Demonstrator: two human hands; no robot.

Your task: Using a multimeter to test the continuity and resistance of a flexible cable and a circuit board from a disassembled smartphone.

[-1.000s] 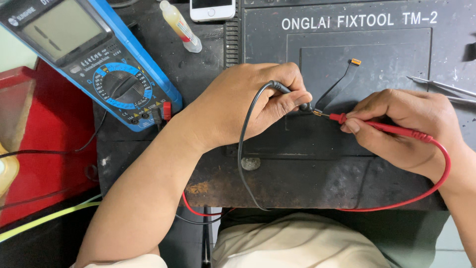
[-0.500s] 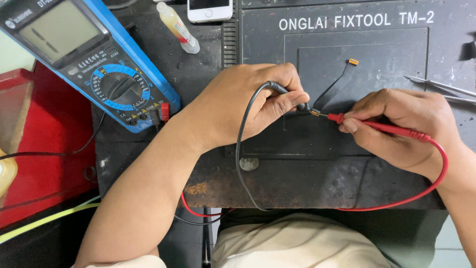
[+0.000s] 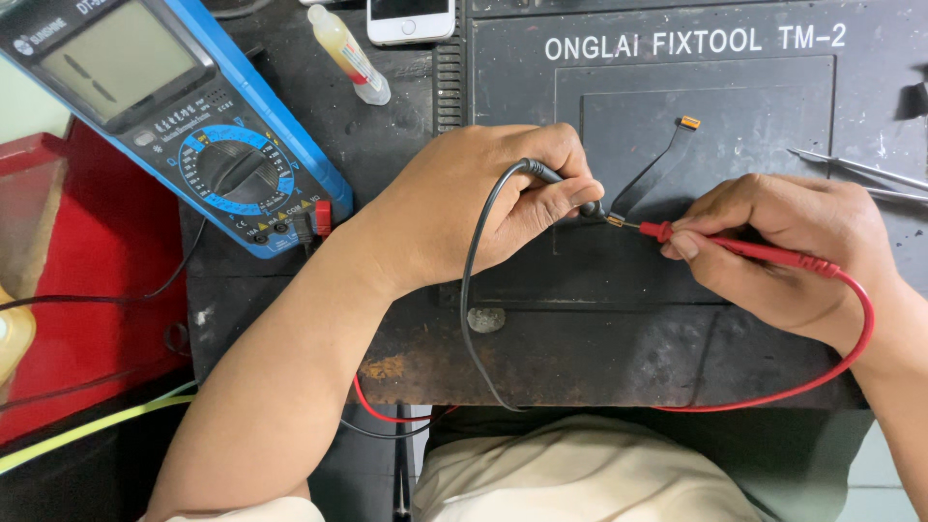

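Fingertips first: the left hand (image 3: 474, 208) pinches the black probe (image 3: 570, 193) tight near its tip, and the right hand (image 3: 783, 246) grips the red probe (image 3: 744, 249) like a pen. Both metal tips meet at the lower connector end of a thin black flex cable (image 3: 652, 174), which lies flat on the dark repair mat (image 3: 696, 290). Looks to me like a continuity check mid-reading. The next bit would need both tips dead steady while glancing up left at the blue multimeter (image 3: 164, 116). Tweezers (image 3: 855, 172) sit off right, a small glue bottle (image 3: 350, 53) and a phone (image 3: 411, 19) up top.
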